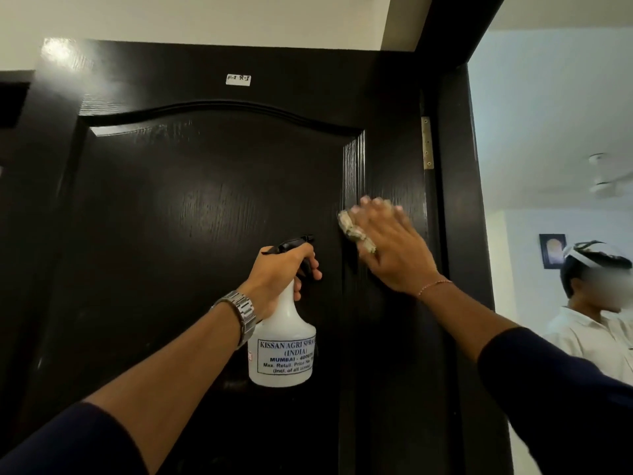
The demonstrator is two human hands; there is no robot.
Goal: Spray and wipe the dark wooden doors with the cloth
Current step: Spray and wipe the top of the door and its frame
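Note:
A dark wooden door (205, 200) with an arched raised panel fills the view. My left hand (281, 272) grips the neck and trigger of a white spray bottle (284, 351) with a black nozzle, held upright in front of the door's middle. My right hand (394, 245) lies flat, fingers spread, pressing a pale cloth (352, 231) against the door's right stile, just right of the panel's edge. Most of the cloth is hidden under the palm. The hand looks motion-blurred.
A small white label (238, 79) is stuck near the door's top. A brass hinge (426, 142) sits on the right beside the dark frame (459, 234). Beyond the frame is a lit room where a person (596, 323) in a white shirt stands.

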